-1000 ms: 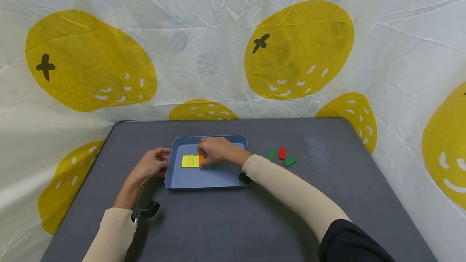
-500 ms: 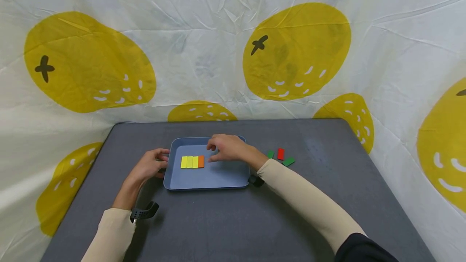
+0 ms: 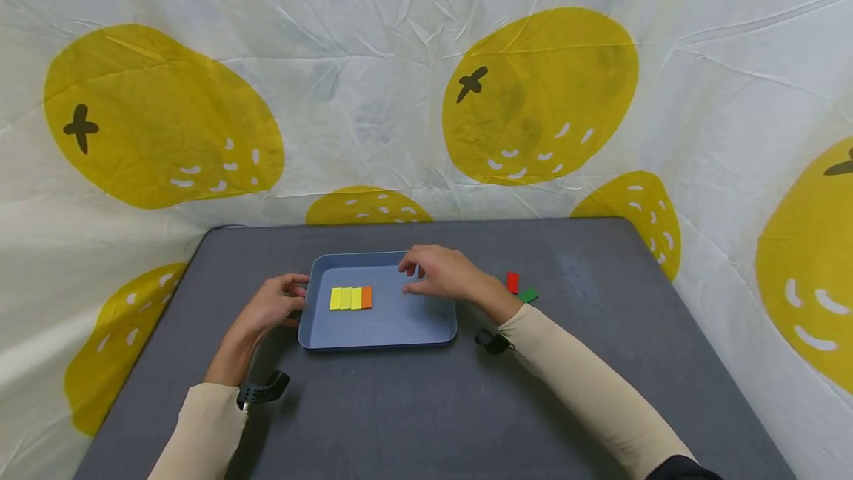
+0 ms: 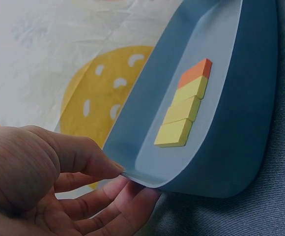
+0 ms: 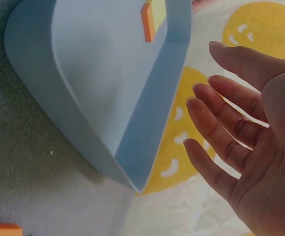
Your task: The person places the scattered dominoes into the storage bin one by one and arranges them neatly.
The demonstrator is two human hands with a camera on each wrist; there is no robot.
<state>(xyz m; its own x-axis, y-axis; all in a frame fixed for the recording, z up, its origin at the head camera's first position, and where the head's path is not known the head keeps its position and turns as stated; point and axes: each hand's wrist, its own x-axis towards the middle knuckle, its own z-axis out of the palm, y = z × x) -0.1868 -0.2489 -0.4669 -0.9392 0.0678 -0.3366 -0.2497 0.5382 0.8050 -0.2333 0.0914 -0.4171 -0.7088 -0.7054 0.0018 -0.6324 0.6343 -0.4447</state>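
A shallow blue tray lies on the table. Inside it, three yellow tiles stand side by side in a row, with an orange tile against their right end. My left hand is at the tray's left end; in the left wrist view its thumb touches the rim and the other fingers rest below it, against the outside. My right hand hovers above the right part of the tray with its fingers apart, and the right wrist view shows nothing between them.
On the table right of the tray lie a red tile and a green tile, close to my right wrist. A second green tile is almost wholly hidden behind that wrist. A white cloth with yellow fruit prints hangs behind the table.
My right hand has let go of the orange tile, leaving it beside the yellow ones, and moved right with its fingers apart. The left hand has stayed at the tray's edge.
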